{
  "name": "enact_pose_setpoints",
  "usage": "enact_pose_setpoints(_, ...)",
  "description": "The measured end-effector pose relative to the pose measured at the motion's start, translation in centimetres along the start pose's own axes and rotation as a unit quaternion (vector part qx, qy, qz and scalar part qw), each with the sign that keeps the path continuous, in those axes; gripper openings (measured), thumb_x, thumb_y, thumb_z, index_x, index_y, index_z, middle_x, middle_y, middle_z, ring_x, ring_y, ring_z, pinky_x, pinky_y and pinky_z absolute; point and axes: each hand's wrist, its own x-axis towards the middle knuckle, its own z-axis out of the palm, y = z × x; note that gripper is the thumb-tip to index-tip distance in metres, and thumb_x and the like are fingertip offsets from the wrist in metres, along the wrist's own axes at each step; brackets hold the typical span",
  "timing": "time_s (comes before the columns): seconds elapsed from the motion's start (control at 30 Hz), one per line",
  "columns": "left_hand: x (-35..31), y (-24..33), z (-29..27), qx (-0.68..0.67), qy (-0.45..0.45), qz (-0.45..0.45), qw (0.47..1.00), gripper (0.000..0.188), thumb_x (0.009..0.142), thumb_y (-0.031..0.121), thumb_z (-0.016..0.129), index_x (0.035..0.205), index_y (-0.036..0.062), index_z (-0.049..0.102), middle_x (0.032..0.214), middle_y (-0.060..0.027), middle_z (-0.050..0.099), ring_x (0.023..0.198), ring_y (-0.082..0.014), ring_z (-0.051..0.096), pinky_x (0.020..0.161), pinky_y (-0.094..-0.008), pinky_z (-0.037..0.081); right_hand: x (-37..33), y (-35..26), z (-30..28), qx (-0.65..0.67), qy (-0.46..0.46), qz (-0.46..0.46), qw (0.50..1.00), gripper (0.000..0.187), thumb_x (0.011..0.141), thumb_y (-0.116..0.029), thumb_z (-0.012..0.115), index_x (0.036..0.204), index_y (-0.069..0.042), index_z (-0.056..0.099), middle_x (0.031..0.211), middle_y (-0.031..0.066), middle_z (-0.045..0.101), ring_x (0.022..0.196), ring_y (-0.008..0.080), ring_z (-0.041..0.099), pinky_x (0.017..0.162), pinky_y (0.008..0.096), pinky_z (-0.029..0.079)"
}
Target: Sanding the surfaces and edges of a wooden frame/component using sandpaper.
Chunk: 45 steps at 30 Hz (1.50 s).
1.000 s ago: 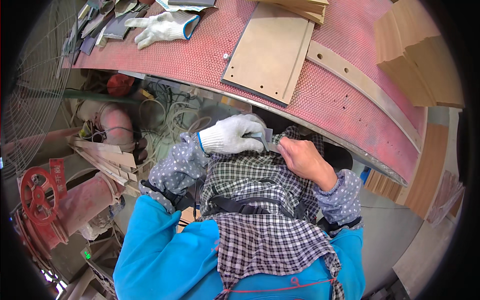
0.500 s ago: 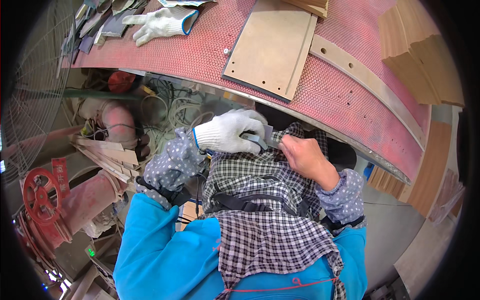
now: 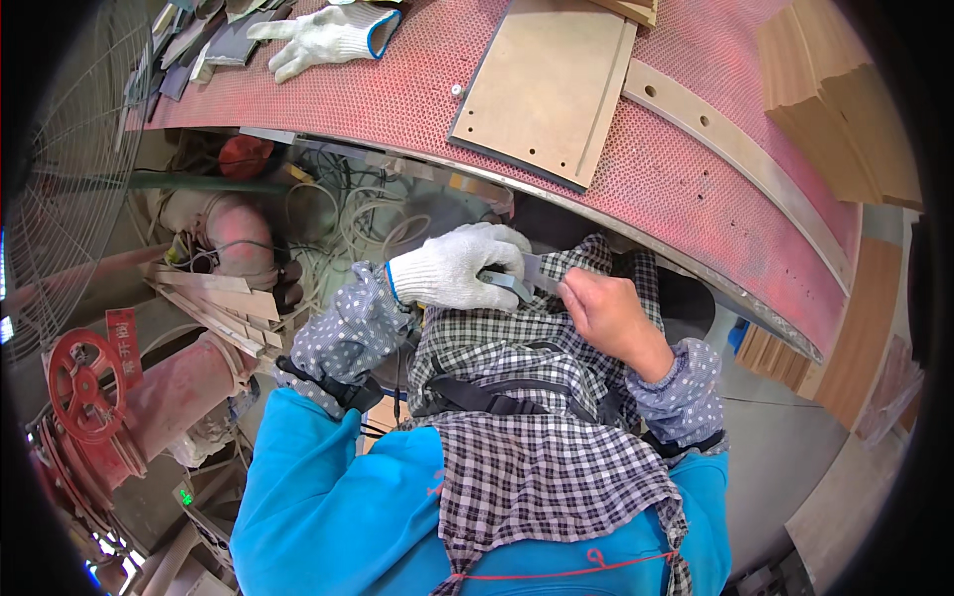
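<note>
From here, the gloved left hand (image 3: pixel 462 266) curls round a grey block (image 3: pixel 511 284), seemingly to steady it; the right hand (image 3: pixel 608 314), bare perhaps for feel, pinches a thin grey strip (image 3: pixel 545 282).

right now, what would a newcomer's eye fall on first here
Probably the pink table across the top, a white glove lying at its left. Near the centre, the gloved left hand and bare right hand hold small greyish pieces over a checked apron. A red handwheel stands at left.
</note>
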Motion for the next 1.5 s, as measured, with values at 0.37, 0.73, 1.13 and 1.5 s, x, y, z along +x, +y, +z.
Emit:
enact_pose_setpoints(0.37,0.2,-0.5,0.0,0.011,-0.012,-0.011,1.000,0.029,0.084,0.029,0.085,0.101,0.0097,0.072,0.143,-0.0180,0.059,0.132,-0.0382,0.055,0.112,-0.0464,0.045,0.6,-1.2,1.3,-0.042,-0.042,-0.037,0.998,0.016,0.096,-0.013,0.067,0.090,-0.004,0.054,0.078,0.0148,0.063,0.070,0.0391,0.064,0.057,0.0477,0.051)
enact_pose_setpoints(0.73,1.6,-0.5,1.2,0.060,0.012,-0.033,0.998,0.032,0.081,0.026,0.087,0.101,0.0053,0.073,0.114,-0.0151,0.066,0.111,-0.0358,0.063,0.096,-0.0438,0.051,-0.1,0.1,2.4,0.034,-0.097,0.008,0.995,0.013,0.100,-0.017,0.061,0.097,-0.005,0.059,0.076,0.0200,0.066,0.069,0.0427,0.066,0.060,0.0520,0.050)
enact_pose_setpoints(1.13,1.5,1.9,-0.2,0.056,-0.038,-0.066,0.996,0.028,0.080,0.024,0.087,0.091,0.0049,0.069,0.098,-0.0115,0.062,0.090,-0.0327,0.062,0.081,-0.0427,0.051,0.3,0.3,2.4,0.045,-0.084,-0.026,0.995,0.015,0.101,-0.020,0.062,0.094,-0.006,0.059,0.081,0.0145,0.067,0.074,0.0390,0.067,0.061,0.0500,0.052)
enact_pose_setpoints(1.5,1.3,2.3,-1.3,0.060,-0.044,-0.035,0.997,0.022,0.084,0.020,0.083,0.091,0.0047,0.068,0.090,-0.0123,0.062,0.090,-0.0303,0.065,0.081,-0.0418,0.053,1.5,0.1,2.0,0.057,-0.090,-0.077,0.991,0.012,0.097,-0.013,0.061,0.091,-0.005,0.054,0.077,0.0148,0.064,0.070,0.0412,0.066,0.057,0.0511,0.051)
